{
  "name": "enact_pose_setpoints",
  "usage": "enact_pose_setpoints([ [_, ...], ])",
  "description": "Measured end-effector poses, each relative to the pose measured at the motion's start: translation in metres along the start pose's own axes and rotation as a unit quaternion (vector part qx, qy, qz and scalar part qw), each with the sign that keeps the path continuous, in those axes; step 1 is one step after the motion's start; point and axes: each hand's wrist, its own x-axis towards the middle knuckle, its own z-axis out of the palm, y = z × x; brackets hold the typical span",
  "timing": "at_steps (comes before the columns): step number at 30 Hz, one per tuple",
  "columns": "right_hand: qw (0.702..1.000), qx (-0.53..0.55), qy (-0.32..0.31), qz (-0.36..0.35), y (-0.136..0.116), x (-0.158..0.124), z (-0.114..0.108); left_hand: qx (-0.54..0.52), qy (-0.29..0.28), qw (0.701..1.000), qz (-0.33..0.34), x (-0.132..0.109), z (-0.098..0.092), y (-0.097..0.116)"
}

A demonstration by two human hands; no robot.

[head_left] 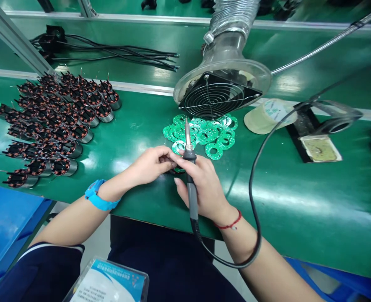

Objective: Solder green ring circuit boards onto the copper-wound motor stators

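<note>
My right hand (207, 188) is closed on a soldering iron (192, 197), whose metal tip points away from me over the pile of boards. My left hand (152, 165) is closed in a pinch, its fingertips meeting those of the right hand. A small part with a green edge (179, 170) shows between the hands; the fingers and the iron hide most of it. Just beyond them lie several green ring-shaped circuit boards (214, 152), loosely heaped and overlapping.
Rows of copper-wound motor stators (64, 167) stand at the left. A fume extractor (218, 94) hangs over the boards. To the right are a roll of tape (267, 117) and a soldering iron stand with a sponge (322, 149). Black cables (125, 52) lie behind. The iron's cord (251, 201) loops over my right forearm.
</note>
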Motion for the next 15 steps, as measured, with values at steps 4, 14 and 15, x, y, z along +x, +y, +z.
enact_pose_setpoints([
  [4, 0.998, -0.043, 0.021, 0.036, 0.0009, -0.0011, -0.0006, 0.015, 0.015, 1.000, -0.008, -0.0018, 0.0005, -0.0016],
  [14, 0.993, 0.015, 0.065, 0.094, 0.0008, -0.0040, -0.0029, 0.068, 0.089, 0.994, 0.022, -0.0032, 0.0036, -0.0042],
  [15, 0.991, 0.026, 0.077, 0.106, 0.0017, -0.0056, -0.0038, 0.084, 0.094, 0.992, 0.025, -0.0039, 0.0040, -0.0035],
])
